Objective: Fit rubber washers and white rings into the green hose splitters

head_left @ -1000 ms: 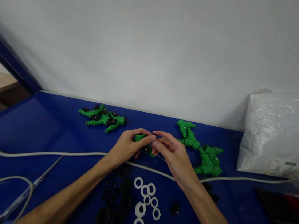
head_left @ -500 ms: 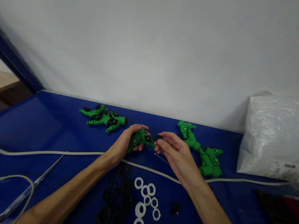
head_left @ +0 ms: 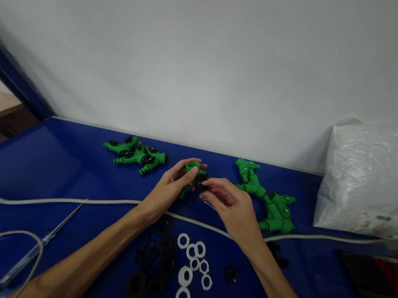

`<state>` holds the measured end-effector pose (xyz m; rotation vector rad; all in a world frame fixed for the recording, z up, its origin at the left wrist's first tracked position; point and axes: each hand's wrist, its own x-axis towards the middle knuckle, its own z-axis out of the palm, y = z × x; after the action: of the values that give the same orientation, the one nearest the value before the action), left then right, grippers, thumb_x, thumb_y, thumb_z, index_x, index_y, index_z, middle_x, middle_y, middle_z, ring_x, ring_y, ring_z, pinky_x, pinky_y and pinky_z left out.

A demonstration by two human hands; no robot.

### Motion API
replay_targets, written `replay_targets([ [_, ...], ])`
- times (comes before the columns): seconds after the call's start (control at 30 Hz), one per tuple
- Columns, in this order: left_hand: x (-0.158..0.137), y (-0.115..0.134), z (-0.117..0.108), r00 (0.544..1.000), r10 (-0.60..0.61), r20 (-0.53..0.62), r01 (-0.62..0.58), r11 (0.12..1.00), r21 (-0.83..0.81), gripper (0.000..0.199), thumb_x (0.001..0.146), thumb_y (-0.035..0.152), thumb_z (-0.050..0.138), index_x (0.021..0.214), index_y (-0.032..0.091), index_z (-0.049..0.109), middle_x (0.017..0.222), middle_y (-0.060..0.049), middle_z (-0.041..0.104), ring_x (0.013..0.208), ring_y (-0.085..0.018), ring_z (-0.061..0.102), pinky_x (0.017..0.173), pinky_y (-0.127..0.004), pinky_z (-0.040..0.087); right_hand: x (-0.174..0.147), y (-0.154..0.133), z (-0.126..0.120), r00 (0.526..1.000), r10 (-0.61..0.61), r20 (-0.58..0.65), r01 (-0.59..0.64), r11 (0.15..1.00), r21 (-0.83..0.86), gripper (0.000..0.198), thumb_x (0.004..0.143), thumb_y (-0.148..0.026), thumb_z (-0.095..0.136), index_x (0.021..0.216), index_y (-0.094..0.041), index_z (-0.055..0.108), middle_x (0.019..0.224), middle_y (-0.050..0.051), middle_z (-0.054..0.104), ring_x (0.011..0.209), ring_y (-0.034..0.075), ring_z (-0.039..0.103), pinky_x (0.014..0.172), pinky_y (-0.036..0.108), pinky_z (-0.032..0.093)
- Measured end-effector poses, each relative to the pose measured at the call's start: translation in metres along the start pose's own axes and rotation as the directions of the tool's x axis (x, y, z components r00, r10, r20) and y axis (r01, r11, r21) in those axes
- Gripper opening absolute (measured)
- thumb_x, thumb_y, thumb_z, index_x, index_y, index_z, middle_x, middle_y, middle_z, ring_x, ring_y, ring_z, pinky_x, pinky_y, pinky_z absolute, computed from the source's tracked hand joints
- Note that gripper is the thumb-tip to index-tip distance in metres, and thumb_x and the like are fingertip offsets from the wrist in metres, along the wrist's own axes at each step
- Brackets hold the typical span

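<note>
My left hand [head_left: 174, 182] is closed around a green plastic hose splitter [head_left: 192, 167], whose round open end faces up. Between the thumb and fingers of my right hand [head_left: 230, 204] is a small black knob [head_left: 201, 187], held against the side of the splitter. Fingers hide part of both pieces. Below my hands lie several white plastic rings [head_left: 185, 276] and several black rings [head_left: 136, 285]. Two green splitters without black knobs [head_left: 277, 213] lie to the right of my hands. Green splitters with black knobs [head_left: 136, 153] lie to the left.
A white cable [head_left: 104, 202] runs across the blue table [head_left: 72, 161]. At the left lies a clear-handled pointed tool [head_left: 29, 256] under a cable loop. A white plastic-wrapped package [head_left: 367, 181] stands at the right. Small black parts [head_left: 232, 273] lie near my right forearm.
My left hand has turned the splitter so its open end points up. My right hand has brought the black knob left against it.
</note>
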<state>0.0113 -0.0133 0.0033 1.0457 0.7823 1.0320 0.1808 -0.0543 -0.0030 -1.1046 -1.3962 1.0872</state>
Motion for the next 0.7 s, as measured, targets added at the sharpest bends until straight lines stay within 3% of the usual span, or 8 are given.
replay_targets([
  [0.23, 0.000, -0.004, 0.002, 0.999, -0.035, -0.001, 0.035, 0.994, -0.104, 0.038, 0.089, 0.047, 0.067, 0.119, 0.025, 0.061, 0.131, -0.007, 0.065, 0.109, -0.019, 0.063, 0.085, -0.027, 0.050, 0.000, 0.000, 0.003, 1.000, -0.016, 0.008, 0.017, 0.998, -0.065, 0.015, 0.084, -0.024, 0.072, 0.100, -0.025, 0.072, 0.095, 0.002, 0.075, 0.085, 0.020, 0.073, 0.087, 0.036, 0.057],
  [0.53, -0.002, -0.006, 0.007, 0.993, -0.112, -0.025, 0.107, 0.981, -0.160, 0.041, 0.084, 0.049, 0.072, 0.115, 0.025, 0.061, 0.121, -0.005, 0.066, 0.097, -0.018, 0.063, 0.066, -0.023, 0.050, -0.002, 0.001, 0.011, 0.995, 0.093, 0.040, -0.097, 0.989, 0.108, 0.018, 0.081, -0.031, 0.077, 0.095, -0.023, 0.069, 0.079, 0.000, 0.072, 0.074, 0.019, 0.072, 0.074, 0.034, 0.058],
  [0.7, -0.002, -0.007, 0.009, 0.989, -0.144, -0.041, 0.133, 0.970, -0.202, 0.043, 0.082, 0.052, 0.073, 0.108, 0.017, 0.069, 0.117, -0.008, 0.068, 0.095, -0.019, 0.063, 0.072, -0.025, 0.050, -0.001, -0.002, 0.010, 0.993, 0.116, 0.020, -0.117, 0.985, 0.124, 0.020, 0.077, -0.032, 0.080, 0.091, -0.022, 0.069, 0.077, 0.000, 0.071, 0.067, 0.017, 0.069, 0.061, 0.031, 0.055],
])
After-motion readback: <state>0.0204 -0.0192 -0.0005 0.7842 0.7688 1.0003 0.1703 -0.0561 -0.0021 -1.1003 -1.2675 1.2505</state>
